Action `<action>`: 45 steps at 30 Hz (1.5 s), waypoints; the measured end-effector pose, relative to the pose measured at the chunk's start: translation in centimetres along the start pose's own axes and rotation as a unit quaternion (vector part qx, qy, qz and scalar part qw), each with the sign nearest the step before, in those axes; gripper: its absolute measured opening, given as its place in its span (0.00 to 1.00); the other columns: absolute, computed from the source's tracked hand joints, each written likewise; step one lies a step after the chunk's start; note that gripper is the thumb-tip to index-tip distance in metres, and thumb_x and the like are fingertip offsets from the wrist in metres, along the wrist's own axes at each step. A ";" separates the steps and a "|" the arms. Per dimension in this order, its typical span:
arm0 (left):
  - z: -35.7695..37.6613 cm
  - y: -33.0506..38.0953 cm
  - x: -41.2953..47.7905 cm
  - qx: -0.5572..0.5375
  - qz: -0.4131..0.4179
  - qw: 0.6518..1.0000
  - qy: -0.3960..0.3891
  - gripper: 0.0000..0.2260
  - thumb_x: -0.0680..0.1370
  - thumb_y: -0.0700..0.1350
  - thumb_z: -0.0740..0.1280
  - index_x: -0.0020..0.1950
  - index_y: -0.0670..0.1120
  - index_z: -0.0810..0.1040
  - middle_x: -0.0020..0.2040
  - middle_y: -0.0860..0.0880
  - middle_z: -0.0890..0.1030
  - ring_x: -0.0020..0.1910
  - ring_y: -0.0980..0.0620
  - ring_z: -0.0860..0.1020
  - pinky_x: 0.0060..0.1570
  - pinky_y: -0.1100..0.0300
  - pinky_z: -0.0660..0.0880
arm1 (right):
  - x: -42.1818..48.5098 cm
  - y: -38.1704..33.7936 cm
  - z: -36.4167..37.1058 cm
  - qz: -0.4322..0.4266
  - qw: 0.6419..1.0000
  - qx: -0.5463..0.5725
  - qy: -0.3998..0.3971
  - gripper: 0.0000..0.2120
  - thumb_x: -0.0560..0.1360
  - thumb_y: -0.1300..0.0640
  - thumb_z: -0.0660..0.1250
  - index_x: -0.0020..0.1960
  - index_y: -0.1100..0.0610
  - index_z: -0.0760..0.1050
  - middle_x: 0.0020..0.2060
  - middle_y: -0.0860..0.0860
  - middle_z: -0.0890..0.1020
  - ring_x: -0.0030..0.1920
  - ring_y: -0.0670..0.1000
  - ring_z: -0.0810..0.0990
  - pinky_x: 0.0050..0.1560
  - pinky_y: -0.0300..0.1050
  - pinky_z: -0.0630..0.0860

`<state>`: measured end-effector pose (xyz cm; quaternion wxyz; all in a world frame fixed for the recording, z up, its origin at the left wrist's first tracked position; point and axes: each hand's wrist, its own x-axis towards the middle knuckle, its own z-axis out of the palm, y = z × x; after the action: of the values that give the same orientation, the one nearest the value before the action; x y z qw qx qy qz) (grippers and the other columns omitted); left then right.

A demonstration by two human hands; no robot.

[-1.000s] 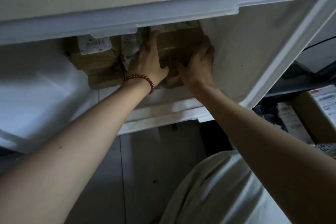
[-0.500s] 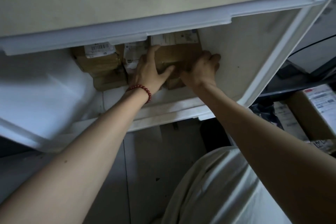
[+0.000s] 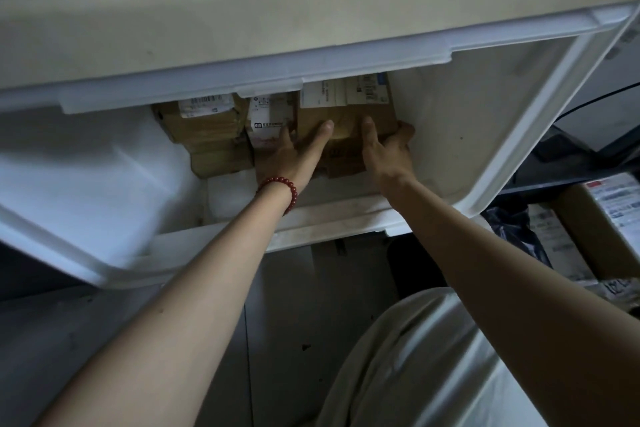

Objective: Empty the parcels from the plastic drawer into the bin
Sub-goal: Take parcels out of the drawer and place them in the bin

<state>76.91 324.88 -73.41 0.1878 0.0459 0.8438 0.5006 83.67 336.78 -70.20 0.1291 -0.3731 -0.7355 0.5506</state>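
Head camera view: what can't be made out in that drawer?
Head view:
Far ends of parcels: hidden behind the white ledge.
Label print on the brown parcel: too small, blurred.
Some fingers of left hand and right hand: tucked behind that parcel.
Carton at right: cut off by the edge; contents unclear.

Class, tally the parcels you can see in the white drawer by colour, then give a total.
Brown: 3 (held box, labelled box, box under it)
White: 1 (packet)
Total: 4 in view; any parcels hidden further back cannot be counted.
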 end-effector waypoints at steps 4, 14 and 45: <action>0.6 0.2 0.2 -0.143 -0.021 0.989 -0.030 0.34 0.72 0.66 0.66 0.74 0.55 0.62 0.64 0.53 0.73 0.61 0.51 0.73 0.55 0.57 0.74 | 0.3 0.1 -0.3 0.016 0.999 0.028 -0.012 0.26 0.80 0.46 0.59 0.71 0.58 0.54 0.67 0.56 0.70 0.65 0.56 0.71 0.54 0.38 0.64; -1.9 1.2 -2.5 -0.178 0.010 0.984 -0.020 0.31 0.69 0.64 0.71 0.68 0.60 0.64 0.53 0.61 0.77 0.58 0.50 0.77 0.54 0.50 0.78 | -2.5 -0.4 -1.8 -0.025 0.997 0.058 -0.035 0.35 0.76 0.41 0.66 0.73 0.55 0.53 0.67 0.55 0.71 0.64 0.54 0.73 0.63 0.42 0.69; -0.6 5.6 -26.7 -0.245 0.014 0.969 -0.028 0.34 0.62 0.63 0.69 0.66 0.59 0.64 0.56 0.52 0.79 0.54 0.50 0.79 0.43 0.53 0.81 | -18.9 0.1 -16.8 -0.011 0.989 0.084 -0.123 0.27 0.71 0.40 0.70 0.64 0.49 0.64 0.48 0.44 0.79 0.46 0.45 0.80 0.52 0.52 0.78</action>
<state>100.77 320.09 -61.07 0.2095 0.0246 0.6888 0.6935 106.84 335.74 -60.09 0.0749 -0.2826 -0.7011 0.6504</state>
